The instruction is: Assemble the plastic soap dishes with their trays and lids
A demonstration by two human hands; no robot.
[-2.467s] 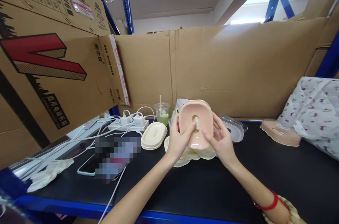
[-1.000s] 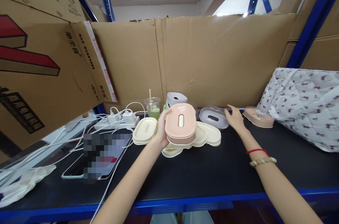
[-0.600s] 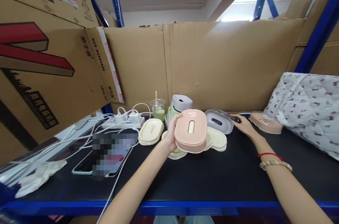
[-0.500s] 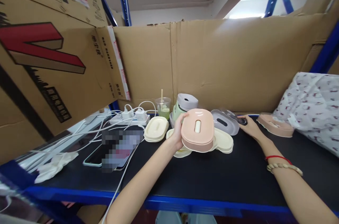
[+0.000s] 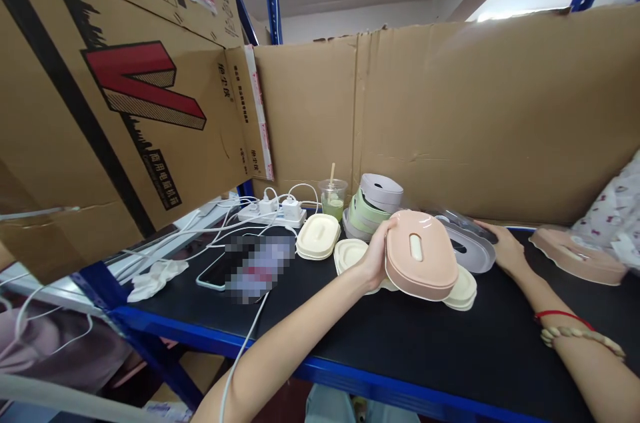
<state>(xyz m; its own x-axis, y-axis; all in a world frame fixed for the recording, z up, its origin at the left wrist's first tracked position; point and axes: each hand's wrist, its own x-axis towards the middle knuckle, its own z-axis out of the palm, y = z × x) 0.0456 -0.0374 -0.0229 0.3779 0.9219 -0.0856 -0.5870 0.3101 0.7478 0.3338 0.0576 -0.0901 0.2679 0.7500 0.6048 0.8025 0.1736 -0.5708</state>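
Note:
In my left hand (image 5: 376, 256) is a pink oval box (image 5: 425, 253) with rounded corners and a slot showing white in its top, raised above the table and tilted toward me. My right hand (image 5: 507, 253) reaches behind it, fingers curled at a clear, dark-edged plastic piece (image 5: 463, 220); its fingertips are partly hidden. Beside that piece a grey oval lid (image 5: 470, 248) with a dark slot leans. Cream lids (image 5: 461, 289) lie partly covered by the pink box. Grey and green boxes (image 5: 373, 213) form a stack behind my left hand.
A cream lid stack (image 5: 319, 236) lies left, near a drink cup (image 5: 333, 199) with a straw. Phones (image 5: 250, 269), white cables, a power strip (image 5: 273, 212) and crumpled tissue (image 5: 157, 278) occupy the left side. Another pink piece (image 5: 577, 255) lies right. Cardboard (image 5: 450, 123) walls the back.
The view has turned, moving the scene rightward in the picture. My left hand still holds the pink box, now tilted slightly more. My right hand stays by the clear piece.

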